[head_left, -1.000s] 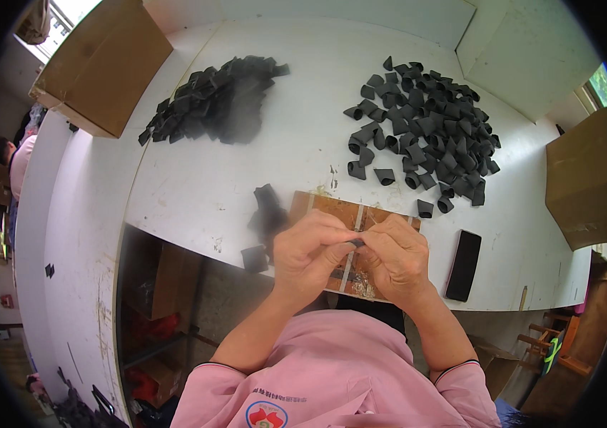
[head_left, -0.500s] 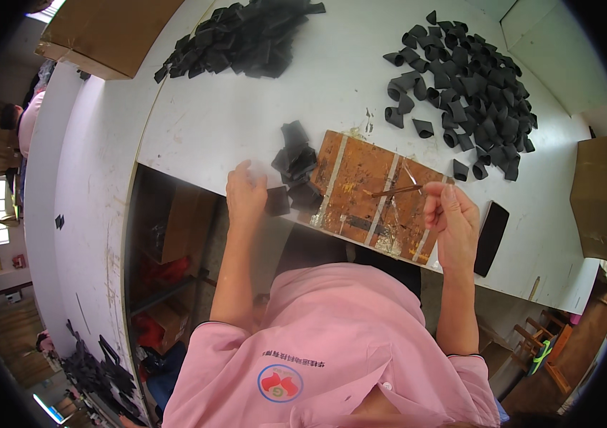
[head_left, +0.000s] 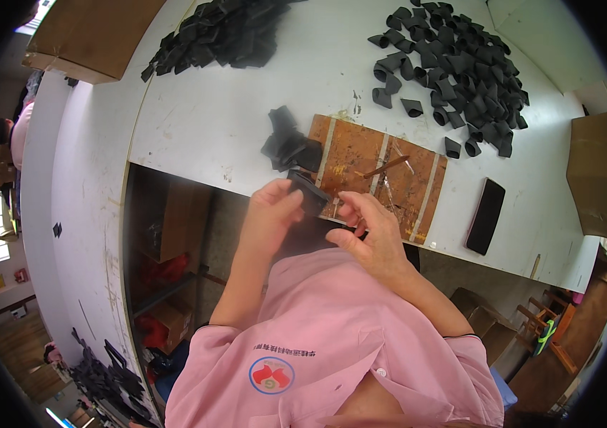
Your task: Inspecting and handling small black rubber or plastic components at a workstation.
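Note:
My left hand (head_left: 269, 220) pinches a flat black fabric piece (head_left: 310, 195) between thumb and fingers, just over the near edge of the table. Facing it from the right is my right hand (head_left: 376, 239), its thumb and fingers apart and nothing in them, close to the piece but not clearly touching it. A thin brown stick (head_left: 387, 167) lies on the stained brown board (head_left: 360, 135) beyond my hands. Left of that board sits a small stack of flat black pieces (head_left: 285, 143), slightly blurred.
A heap of flat black pieces (head_left: 225, 36) lies at the far left of the white table (head_left: 196, 135). Many curled black pieces (head_left: 460, 71) spread over the far right. A dark phone-like slab (head_left: 485, 216) rests right of the board. Cardboard boxes (head_left: 93, 36) stand at both sides.
My right hand has let go of the stick onto the board and moved left toward my left hand. My left hand has lifted a fabric piece and brought it right.

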The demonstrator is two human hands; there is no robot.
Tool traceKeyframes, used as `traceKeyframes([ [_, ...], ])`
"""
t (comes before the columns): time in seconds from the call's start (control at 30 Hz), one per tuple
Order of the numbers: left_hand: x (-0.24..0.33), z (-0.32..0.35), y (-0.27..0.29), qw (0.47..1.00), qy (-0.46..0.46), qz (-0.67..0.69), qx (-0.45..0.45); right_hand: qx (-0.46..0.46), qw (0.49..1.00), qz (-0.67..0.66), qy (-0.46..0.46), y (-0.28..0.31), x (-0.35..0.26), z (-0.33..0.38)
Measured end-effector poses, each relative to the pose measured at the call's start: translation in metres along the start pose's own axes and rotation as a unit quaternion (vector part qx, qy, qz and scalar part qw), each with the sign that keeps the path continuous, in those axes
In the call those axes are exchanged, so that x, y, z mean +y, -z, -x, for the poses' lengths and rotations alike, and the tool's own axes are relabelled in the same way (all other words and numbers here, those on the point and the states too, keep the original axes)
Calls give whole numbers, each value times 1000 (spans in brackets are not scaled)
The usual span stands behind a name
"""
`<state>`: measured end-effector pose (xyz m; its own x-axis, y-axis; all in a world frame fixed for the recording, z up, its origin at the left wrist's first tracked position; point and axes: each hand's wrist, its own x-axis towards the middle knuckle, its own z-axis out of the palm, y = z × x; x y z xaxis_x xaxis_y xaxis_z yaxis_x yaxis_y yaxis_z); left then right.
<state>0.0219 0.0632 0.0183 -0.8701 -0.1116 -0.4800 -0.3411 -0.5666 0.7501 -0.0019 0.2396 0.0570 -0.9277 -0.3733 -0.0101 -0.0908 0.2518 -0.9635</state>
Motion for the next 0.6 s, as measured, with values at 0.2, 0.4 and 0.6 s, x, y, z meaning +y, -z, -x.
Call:
traceKeyframes([
  [0.2, -1, 24, -61, 998, -23, 48, -29, 124, 952, 186, 210, 8, 8, -1],
  [0.4, 5, 26, -72, 998, -15, 7, -52, 170, 879, 321, 310, 26, 8, -2],
  [0.6, 9, 21, -74, 998, -2, -37, -41, 141, 852, 374, 338, 31, 6, 3],
])
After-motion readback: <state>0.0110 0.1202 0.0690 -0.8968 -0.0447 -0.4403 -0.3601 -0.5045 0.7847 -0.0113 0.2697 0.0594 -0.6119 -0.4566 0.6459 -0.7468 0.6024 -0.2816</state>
